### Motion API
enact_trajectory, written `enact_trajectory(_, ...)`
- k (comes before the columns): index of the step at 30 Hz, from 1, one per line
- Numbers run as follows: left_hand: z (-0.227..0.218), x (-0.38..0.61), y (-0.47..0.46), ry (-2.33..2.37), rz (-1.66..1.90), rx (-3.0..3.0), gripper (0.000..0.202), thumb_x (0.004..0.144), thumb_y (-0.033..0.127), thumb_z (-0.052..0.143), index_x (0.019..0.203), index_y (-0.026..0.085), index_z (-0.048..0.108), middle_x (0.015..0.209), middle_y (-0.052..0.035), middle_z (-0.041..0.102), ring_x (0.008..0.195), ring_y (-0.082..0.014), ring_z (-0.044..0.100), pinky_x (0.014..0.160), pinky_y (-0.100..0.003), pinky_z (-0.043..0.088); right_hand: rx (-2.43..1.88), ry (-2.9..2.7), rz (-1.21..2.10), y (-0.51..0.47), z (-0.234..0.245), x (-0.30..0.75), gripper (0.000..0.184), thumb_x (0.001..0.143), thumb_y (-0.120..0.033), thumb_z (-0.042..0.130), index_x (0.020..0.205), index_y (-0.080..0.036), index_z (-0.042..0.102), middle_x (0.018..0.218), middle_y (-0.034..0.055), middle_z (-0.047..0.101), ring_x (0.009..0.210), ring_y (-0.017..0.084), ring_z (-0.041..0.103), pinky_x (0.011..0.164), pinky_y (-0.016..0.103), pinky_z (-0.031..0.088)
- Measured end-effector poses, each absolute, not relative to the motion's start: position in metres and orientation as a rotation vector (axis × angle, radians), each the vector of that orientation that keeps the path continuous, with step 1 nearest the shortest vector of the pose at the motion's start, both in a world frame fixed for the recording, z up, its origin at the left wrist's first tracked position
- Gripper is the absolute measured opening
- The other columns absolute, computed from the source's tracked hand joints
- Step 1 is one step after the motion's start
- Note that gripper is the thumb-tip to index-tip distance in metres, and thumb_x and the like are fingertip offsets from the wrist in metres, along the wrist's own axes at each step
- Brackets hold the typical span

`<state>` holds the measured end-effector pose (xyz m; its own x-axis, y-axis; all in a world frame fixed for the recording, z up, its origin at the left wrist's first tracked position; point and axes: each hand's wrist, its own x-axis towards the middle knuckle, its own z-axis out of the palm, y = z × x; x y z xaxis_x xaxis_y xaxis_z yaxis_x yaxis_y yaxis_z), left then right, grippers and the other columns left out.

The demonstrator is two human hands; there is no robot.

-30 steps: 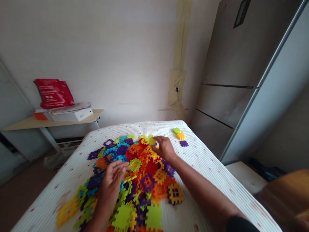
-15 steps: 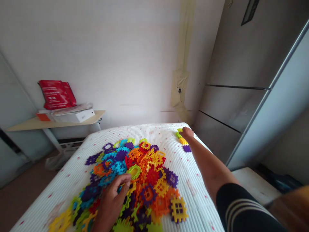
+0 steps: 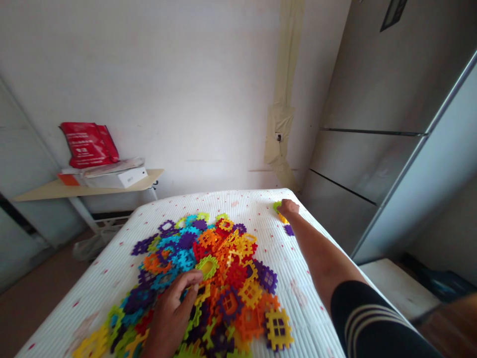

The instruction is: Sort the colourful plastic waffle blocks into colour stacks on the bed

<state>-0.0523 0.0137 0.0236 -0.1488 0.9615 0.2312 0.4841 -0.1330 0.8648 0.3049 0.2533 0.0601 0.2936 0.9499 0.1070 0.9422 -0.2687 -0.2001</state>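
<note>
A heap of coloured interlocking plastic tiles (image 3: 208, 278) lies on a white ribbed mattress (image 3: 257, 206). My left hand (image 3: 173, 311) rests on the near part of the heap, fingers curled over the tiles near a lime-green piece (image 3: 207, 266). My right hand (image 3: 287, 208) is stretched to the far right corner, fingers closed down on a small separate group of tiles: a lime one (image 3: 276, 205), a yellow one partly hidden beneath the hand, and a purple one (image 3: 288, 229) beside my wrist.
A thin wooden shelf (image 3: 44, 190) at the left wall carries a red bag (image 3: 88, 144) and a white box (image 3: 117, 178). A grey wardrobe (image 3: 372, 149) stands close to the mattress's right edge. A low pale surface (image 3: 395, 288) lies at the right.
My right hand left the far edge of the heap and reached to the small group at the far right corner, where it now rests. My left hand shifted slightly nearer over the heap.
</note>
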Motion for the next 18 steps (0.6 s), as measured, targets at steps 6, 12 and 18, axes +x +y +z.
enact_trajectory(6, 0.027, -0.051, 0.012, 1.651, 1.179, 1.664, 0.033, 0.077, 0.049, 0.052, 0.089, 0.023, 0.068, 0.099, -0.0057, 0.07, 0.096, -0.0257, 0.064, 0.088, -0.038, 0.049, -2.427, -1.753, 0.067, 0.256, 0.059, 0.304, 0.034, 0.082, -0.03, 0.055, 0.111, -0.015, 0.063, 0.112, 0.0162, 0.062, 0.103, 0.027, 0.058, 0.085, 0.039, 0.041)
enact_trajectory(12, 0.031, -0.048, 0.01, 1.627, 1.21, 1.674, 0.031, 0.078, 0.043, 0.051, 0.091, 0.02, 0.067, 0.099, -0.0075, 0.069, 0.096, -0.0247, 0.063, 0.088, -0.038, 0.048, -2.441, -1.8, 0.052, 0.254, 0.065, 0.3, 0.031, 0.082, -0.028, 0.055, 0.108, -0.012, 0.063, 0.107, 0.0173, 0.062, 0.101, 0.029, 0.057, 0.089, 0.046, 0.036)
enact_trajectory(18, 0.031, -0.048, 0.009, 1.539, 1.287, 1.643, 0.026, 0.08, 0.038, 0.051, 0.09, 0.019, 0.066, 0.098, -0.0078, 0.069, 0.093, -0.023, 0.064, 0.086, -0.037, 0.048, -2.181, -1.915, -0.223, 0.233, 0.08, 0.29, 0.032, 0.086, -0.025, 0.045, 0.112, -0.012, 0.059, 0.115, 0.0175, 0.057, 0.106, 0.031, 0.05, 0.087, 0.044, 0.032)
